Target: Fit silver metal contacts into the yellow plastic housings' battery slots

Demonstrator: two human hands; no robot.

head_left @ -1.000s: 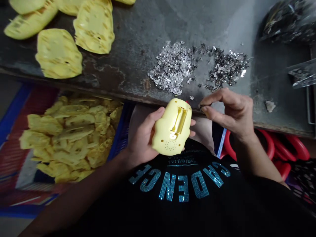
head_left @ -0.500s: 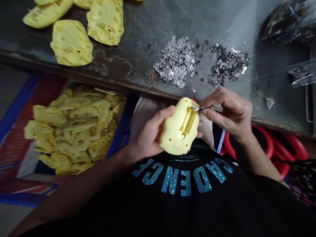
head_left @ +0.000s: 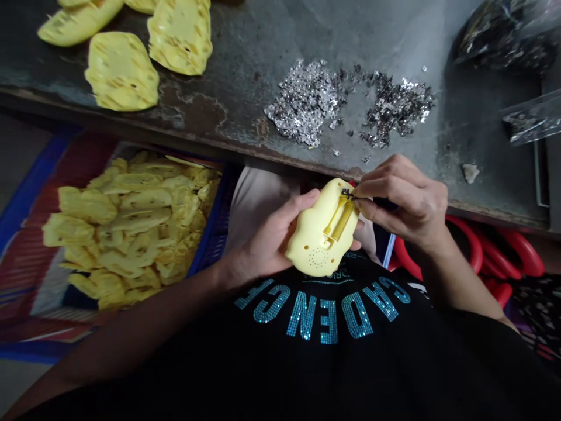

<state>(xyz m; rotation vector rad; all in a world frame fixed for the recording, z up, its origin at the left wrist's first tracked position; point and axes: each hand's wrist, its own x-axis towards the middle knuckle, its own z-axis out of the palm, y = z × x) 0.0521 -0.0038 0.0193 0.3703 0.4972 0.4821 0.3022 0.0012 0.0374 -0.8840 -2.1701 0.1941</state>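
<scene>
My left hand (head_left: pixel 280 231) is closed around a yellow plastic shell (head_left: pixel 318 245), with the thumb along its left edge and fingertips showing at its right. The shell has a long battery slot, a patch of small holes and several screw holes. At the slot's upper end, my right hand (head_left: pixel 401 196) pinches a small dark metal contact piece (head_left: pixel 347 193) between thumb and forefinger. The piece lies against the shell there; part of it is hidden by the fingertips.
Bright metal pieces (head_left: pixel 302 105) and darker ones (head_left: pixel 397 108) lie heaped on the grey bench (head_left: pixel 245 35). Yellow shells (head_left: pixel 123 73) rest at its left. Below stands a blue-edged crate (head_left: pixel 205 225) of yellow parts (head_left: pixel 131 228). Plastic bags (head_left: pixel 532 120) lie at right, above red rings (head_left: pixel 508 251).
My right fingers have brought the metal piece further over the slot's upper end. The shell has shifted slightly right and tilted a little, and the bench view has moved slightly left.
</scene>
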